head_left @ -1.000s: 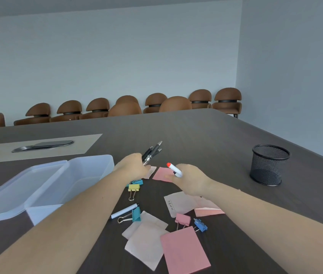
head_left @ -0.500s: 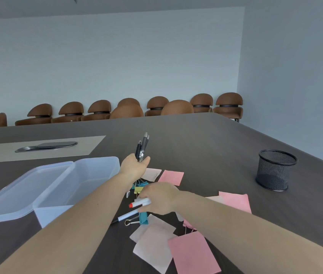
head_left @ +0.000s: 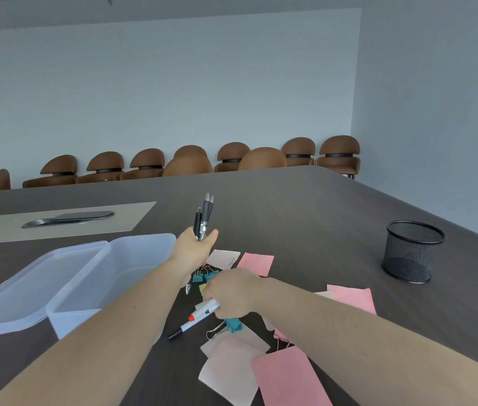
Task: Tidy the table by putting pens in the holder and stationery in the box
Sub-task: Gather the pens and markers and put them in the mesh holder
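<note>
paper notes (head_left: 287,379): lying nearest, under the right forearm, pink and pale sheets overlapping
right hand (head_left: 233,293): closing around white markers (head_left: 202,313), red cap and black tip sticking out leftward, low over the worktop (head_left: 305,209)
binder clips (head_left: 233,323): teal one touching right hand's underside, more lying between both hands
left hand (head_left: 194,249): gripping black pens (head_left: 203,219) upright, raised just beyond right hand
box (head_left: 109,276): sitting open left of left hand, lid alongside
holder (head_left: 413,252): standing far right of both hands, well apart
</note>
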